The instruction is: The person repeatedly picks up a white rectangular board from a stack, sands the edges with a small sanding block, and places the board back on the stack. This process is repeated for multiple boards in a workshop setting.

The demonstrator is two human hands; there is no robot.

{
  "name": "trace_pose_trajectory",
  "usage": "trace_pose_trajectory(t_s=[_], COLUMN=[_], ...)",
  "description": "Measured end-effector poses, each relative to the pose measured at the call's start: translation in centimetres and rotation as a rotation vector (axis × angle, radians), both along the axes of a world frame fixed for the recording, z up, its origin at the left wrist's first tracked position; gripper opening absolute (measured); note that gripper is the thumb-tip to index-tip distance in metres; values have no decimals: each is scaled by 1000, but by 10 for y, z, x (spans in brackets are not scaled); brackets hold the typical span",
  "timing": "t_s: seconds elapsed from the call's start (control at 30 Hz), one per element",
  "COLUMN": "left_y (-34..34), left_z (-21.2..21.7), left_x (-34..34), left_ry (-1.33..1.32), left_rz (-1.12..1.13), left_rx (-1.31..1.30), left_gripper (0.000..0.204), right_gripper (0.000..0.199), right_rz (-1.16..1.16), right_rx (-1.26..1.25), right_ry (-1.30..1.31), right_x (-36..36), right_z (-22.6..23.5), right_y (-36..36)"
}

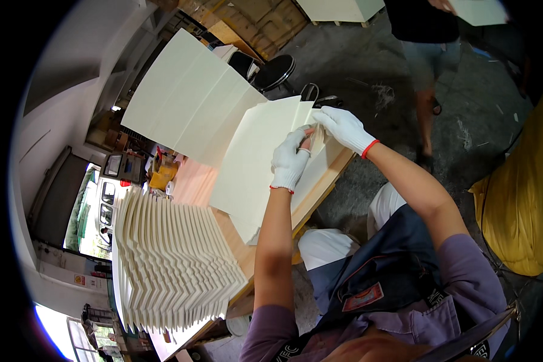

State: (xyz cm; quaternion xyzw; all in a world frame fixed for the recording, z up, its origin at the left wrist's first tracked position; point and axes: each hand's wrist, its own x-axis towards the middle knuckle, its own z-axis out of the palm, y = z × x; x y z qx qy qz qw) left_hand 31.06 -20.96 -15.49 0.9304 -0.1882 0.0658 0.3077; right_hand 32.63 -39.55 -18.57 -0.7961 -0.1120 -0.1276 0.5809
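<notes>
a fanned stack of cream folded sheets (pixel 175 265) is laid on the wooden table (pixel 320 190), nearest the body. past it, a large cream sheet (pixel 256 163) is spread on the table under both gloved hands. the left hand (pixel 291 160) is closed on a small tan piece (pixel 315 136) at the sheet's far edge; the right hand (pixel 344 128) is pinched on the same piece from the far side. more folded sheets (pixel 187 96) are stood beyond. scissors (pixel 311 92) and a black stool (pixel 274 71) are seen farther off, another person's legs (pixel 425 102) farthest.
</notes>
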Motion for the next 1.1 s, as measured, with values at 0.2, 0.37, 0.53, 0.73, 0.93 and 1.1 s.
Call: trace_pose_trajectory(t_s=[0.2, 0.37, 0.53, 0.73, 0.93, 1.1], left_y=[-1, -5, -5, -13, -9, -3], left_z=[-1, 7, 0, 16, 10, -2], left_x=[-4, -9, -8, -15, -12, -6], left_ry=[21, 68, 31, 45, 43, -5], left_rz=[-1, 38, 41, 47, 79, 88], left_rx=[-26, -36, -233, 63, 78, -22], left_gripper=[34, 34, 30, 31, 34, 29], right_gripper=[38, 41, 43, 41, 40, 40], right_rz=[-66, -62, -75, -138, -130, -128], right_rx=[16, 40, -28, -153, -146, -123], right_ry=[-99, -11, -57, -84, -133, -110], right_x=[1, 0, -2, 0, 1, 0], right_z=[-11, -9, -8, -13, -16, -12], right_y=[5, 5, 5, 5, 7, 8])
